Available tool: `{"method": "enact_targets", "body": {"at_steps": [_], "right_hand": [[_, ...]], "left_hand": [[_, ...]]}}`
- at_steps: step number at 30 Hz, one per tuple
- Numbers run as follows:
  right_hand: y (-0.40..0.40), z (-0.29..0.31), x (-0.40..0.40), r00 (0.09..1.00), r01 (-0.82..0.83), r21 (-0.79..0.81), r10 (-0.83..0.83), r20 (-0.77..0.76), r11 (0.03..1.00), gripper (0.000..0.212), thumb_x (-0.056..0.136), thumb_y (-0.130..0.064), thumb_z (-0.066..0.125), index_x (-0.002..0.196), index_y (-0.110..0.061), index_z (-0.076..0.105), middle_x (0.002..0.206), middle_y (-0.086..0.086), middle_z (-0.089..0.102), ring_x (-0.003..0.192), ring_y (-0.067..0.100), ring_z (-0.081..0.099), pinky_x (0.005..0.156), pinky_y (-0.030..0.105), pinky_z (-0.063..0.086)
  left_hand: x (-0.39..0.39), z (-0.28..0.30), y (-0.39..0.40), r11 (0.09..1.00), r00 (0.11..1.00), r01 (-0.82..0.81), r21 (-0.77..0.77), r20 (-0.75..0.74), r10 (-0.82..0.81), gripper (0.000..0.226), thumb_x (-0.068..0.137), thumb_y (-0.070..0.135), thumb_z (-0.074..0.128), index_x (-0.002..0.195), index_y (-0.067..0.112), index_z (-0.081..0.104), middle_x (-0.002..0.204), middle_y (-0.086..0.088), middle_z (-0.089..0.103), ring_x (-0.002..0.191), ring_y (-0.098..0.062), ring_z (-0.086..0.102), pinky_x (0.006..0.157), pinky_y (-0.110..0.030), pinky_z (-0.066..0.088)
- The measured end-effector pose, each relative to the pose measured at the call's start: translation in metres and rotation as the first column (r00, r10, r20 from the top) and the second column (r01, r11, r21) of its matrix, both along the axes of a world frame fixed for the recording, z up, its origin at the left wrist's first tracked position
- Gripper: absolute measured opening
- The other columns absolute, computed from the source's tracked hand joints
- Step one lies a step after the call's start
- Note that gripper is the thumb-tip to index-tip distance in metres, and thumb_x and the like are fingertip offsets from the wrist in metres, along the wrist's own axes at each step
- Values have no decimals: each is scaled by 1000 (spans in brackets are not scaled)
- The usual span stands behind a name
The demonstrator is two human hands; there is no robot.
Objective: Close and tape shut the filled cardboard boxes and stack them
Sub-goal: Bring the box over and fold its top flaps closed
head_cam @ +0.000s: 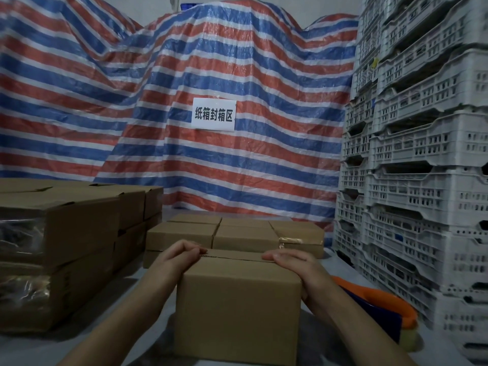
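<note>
Both my hands are on the near box (237,307), which sits at the front middle of the grey floor, right under the camera. Left hand (182,253) has its fingers curled over the far-left top edge, pinching at the flap seam. Right hand (290,260) lies flat, fingers straight, pressing the right end of the top.

Why, as I read it: the flaps are folded shut and I'm holding them down so the seam stays closed for taping. No tape visible on this seam, so it looks closed but not sealed. I can't see a tape roll or dispenser anywhere.

Behind the box, a low block of boxes (235,233) sits in neat rows. One at the right shows shiny tape over its edge, so I take these as finished and the stack target. Along the left edge of the floor stands a taller pile (79,233), some with clear plastic or tape showing on the side.

Right side: stacked white crates (422,154). An orange and blue object (377,305) lies at their foot; I can't tell what it is.

Writing: only the white sign (213,114) on the striped tarp (237,62), reading 纸箱封箱区. No print or brand on any box.
</note>
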State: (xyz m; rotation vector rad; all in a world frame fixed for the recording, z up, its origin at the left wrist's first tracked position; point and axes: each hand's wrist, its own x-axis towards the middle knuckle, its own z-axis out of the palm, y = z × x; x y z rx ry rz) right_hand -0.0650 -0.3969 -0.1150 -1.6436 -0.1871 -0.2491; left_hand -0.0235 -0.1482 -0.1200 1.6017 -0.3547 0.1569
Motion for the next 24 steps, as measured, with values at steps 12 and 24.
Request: {"method": "enact_targets", "body": {"at_steps": [12,24], "right_hand": [[-2,-2,3,999,-24,-18,24,24,1000,28,75,-41,70,95,-27,83,102,-6,77,94,9,72,72,18,53],[-8,-1,5,999,-31,-57,28,-46,998,33,79,-45,69,104,-27,81,111,-1,76,106,17,71,83,26,55]], "left_hand": [[-15,43,-32,554,875,-341,759,472,-108,39,99,53,38,133,38,51,133,15,53,115,-3,48,95,-27,40],[-13,40,-52,318,925,-148,936,245,-291,59,98,61,24,153,43,18,162,12,21,146,-11,21,113,-36,18]]}}
